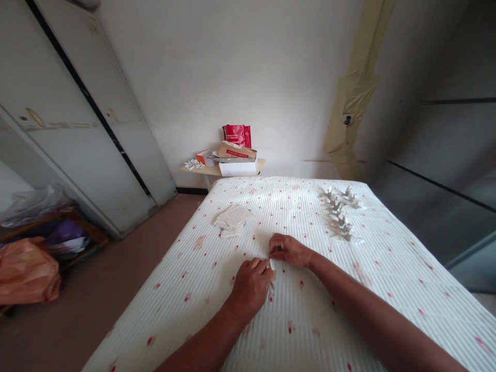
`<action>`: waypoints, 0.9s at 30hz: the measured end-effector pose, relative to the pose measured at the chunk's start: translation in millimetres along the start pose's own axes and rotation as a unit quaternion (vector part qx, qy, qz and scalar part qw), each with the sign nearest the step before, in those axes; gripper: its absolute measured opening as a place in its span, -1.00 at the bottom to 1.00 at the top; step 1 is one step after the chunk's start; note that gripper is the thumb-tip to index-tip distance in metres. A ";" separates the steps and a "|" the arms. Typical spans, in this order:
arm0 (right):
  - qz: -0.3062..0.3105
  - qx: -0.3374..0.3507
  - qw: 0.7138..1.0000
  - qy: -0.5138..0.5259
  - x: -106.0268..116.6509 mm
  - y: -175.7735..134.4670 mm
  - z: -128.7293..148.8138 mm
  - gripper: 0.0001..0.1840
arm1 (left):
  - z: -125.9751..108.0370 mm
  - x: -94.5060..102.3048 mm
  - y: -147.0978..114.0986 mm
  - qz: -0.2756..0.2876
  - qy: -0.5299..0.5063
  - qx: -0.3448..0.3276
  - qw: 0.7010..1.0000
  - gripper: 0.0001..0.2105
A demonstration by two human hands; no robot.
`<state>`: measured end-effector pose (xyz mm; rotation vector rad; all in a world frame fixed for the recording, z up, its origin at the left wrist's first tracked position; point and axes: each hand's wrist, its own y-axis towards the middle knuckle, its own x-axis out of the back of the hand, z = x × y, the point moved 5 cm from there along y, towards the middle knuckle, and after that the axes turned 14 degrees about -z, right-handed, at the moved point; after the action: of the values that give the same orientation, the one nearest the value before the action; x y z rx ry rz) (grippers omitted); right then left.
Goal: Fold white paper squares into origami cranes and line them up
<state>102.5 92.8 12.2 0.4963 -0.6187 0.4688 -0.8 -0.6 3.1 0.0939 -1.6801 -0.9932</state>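
Observation:
My left hand (252, 285) is closed around a small piece of folded paper (272, 265), mostly hidden by the fingers. Just beyond it, my right hand (289, 249) has its fingers curled into a pinch at the paper's upper end. Both hands are low over the middle of a mattress (310, 320) with a ribbed white cover and small red spots. Farther off to the left lies a loose stack of printed paper sheets (232, 219). To the right, several folded paper cranes (340, 219) stand clustered together.
Past the mattress's far edge, a small table (211, 169) carries a white box (238, 167), a red bag (237, 135) and a pile of small white pieces (194, 164). Grey cabinets (96, 113) line the left. An orange bag (29, 271) sits at lower left.

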 end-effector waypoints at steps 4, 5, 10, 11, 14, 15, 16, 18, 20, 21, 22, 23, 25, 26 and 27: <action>0.030 -0.036 0.999 0.023 -3.4 5.0 -5.4 -0.93 | 0.1 -1.3 -0.5 -0.002 0.001 -0.005 1.000 -0.94; 0.035 -0.044 0.998 0.023 -4.3 6.2 -5.6 -0.93 | 0.2 -1.7 -0.7 -0.003 0.002 -0.007 1.000 -0.94; 0.045 -0.113 0.993 -0.003 -7.9 9.4 -4.0 -0.92 | 0.1 -2.0 -1.0 0.003 0.010 -0.010 1.000 -0.92; 0.046 -0.131 0.990 -0.013 -8.4 9.4 -3.6 -0.91 | -0.2 -1.5 -0.7 0.005 0.012 -0.010 1.000 -0.91; 0.048 -0.174 0.983 -0.044 -9.2 9.3 -1.1 -0.87 | -0.9 1.1 1.1 0.007 0.018 -0.006 1.000 -0.88; 0.049 -0.184 0.980 -0.056 -9.1 9.6 0.1 -0.86 | -0.9 1.8 1.6 0.007 0.019 -0.004 1.000 -0.87; 0.050 -0.193 0.978 -0.067 -8.9 9.9 1.5 -0.85 | -0.9 2.1 1.9 0.007 0.018 -0.003 1.000 -0.87; 0.057 -0.207 0.972 -0.093 -8.2 11.1 4.7 -0.84 | -0.8 1.8 2.1 0.010 0.009 -0.003 1.000 -0.87; 0.066 -0.214 0.967 -0.120 -7.5 12.8 8.3 -0.85 | -0.5 0.5 1.6 0.014 -0.002 -0.004 1.000 -0.89; 0.070 -0.214 0.965 -0.134 -7.3 13.8 10.1 -0.86 | -0.3 -0.2 1.3 0.017 -0.007 -0.005 1.000 -0.90; 0.072 -0.211 0.964 -0.147 -7.2 14.9 11.8 -0.87 | -0.1 -0.9 0.9 0.020 -0.013 -0.004 1.000 -0.91; 0.071 -0.206 0.963 -0.160 -7.2 16.0 13.3 -0.88 | 0.1 -1.6 0.7 0.024 -0.017 -0.003 1.000 -0.93; 0.058 -0.192 0.962 -0.184 -7.1 18.0 15.1 -0.91 | 0.5 -2.7 0.6 0.033 -0.025 0.001 0.999 -0.94; 0.048 -0.184 0.963 -0.193 -6.9 18.6 15.4 -0.91 | 0.7 -3.1 0.6 0.037 -0.027 0.003 0.999 -0.94; 0.037 -0.175 0.963 -0.200 -6.6 18.7 15.2 -0.91 | 0.9 -3.4 0.8 0.041 -0.029 0.005 0.999 -0.95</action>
<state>81.1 97.2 24.2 0.2285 -1.0906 0.3181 0.0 2.2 1.0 0.0023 -1.7274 -0.9331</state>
